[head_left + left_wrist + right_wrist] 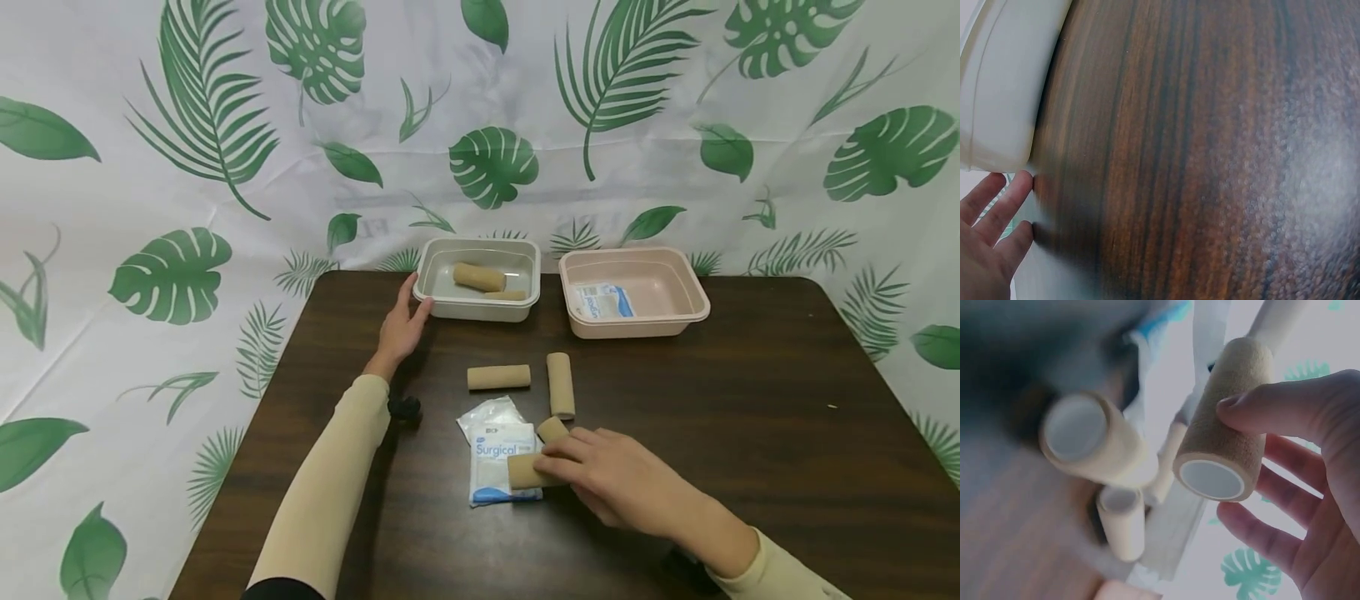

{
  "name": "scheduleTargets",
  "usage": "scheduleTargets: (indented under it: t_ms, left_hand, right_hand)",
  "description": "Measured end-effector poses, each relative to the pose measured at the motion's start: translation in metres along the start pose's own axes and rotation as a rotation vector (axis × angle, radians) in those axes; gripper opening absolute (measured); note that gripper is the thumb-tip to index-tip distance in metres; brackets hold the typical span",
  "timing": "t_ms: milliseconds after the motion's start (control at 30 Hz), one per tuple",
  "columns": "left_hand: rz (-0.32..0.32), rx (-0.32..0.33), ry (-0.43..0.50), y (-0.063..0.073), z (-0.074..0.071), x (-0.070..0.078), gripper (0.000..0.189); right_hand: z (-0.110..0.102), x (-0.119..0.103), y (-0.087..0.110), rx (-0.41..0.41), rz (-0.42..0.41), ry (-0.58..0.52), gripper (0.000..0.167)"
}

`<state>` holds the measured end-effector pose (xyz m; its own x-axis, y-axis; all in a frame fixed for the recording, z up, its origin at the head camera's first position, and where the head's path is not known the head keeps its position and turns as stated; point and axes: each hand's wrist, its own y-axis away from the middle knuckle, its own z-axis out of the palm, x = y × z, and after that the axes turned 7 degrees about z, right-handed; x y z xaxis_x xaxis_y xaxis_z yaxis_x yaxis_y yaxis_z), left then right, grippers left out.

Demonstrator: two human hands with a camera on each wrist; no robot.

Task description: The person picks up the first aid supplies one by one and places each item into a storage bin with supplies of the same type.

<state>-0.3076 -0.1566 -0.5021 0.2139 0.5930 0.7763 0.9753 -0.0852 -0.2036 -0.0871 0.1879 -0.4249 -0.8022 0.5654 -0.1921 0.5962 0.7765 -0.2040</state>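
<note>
Head view has your left arm stretched out long, left hand at the near left corner of the grey bin, thumb parted from the fingers and touching that smooth, plastic-looking wall. Your right arm reaches in low, and your right hand is back-up, pinching a tan roll over part of the flat Surgical packet. Three loose rolls, stubby cylinders, lie just beyond on the dark wood-grain table. Two more are in the grey bin, and another packet is in the pink bin.

Left wrist view: your fingers are spread, tips right at the bin's rounded corner, glossy striped grain filling most of the rest.

Right wrist view: your thumb presses the tilted roll's rough, cloth-like side, fingers behind it with gaps between. It's hollow with a smooth white core. The other rolls are pretty blurry.
</note>
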Motion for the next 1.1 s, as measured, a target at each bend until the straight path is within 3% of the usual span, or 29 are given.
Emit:
scheduleTargets:
  t_ms: [333, 667, 933, 1100]
  left_hand:
    - [-0.005, -0.004, 0.001, 0.003, -0.004, 0.0, 0.063]
    - [-0.002, 0.002, 0.001, 0.001, -0.003, 0.0, 0.061]
    - [0.003, -0.001, -0.003, 0.0, -0.001, -0.002, 0.061]
    - [0.002, -0.001, -0.008, -0.001, 0.001, -0.001, 0.062]
  right_hand:
    - [-0.017, 0.042, -0.053, 0.035, -0.006, 0.046, 0.049]
    - [-0.015, 0.088, -0.105, 0.107, -0.04, 0.119, 0.047]
    - [-0.009, 0.119, -0.137, 0.192, 0.054, 0.107, 0.045]
    - [-0.002, 0.138, -0.153, 0.268, 0.19, 0.057, 0.045]
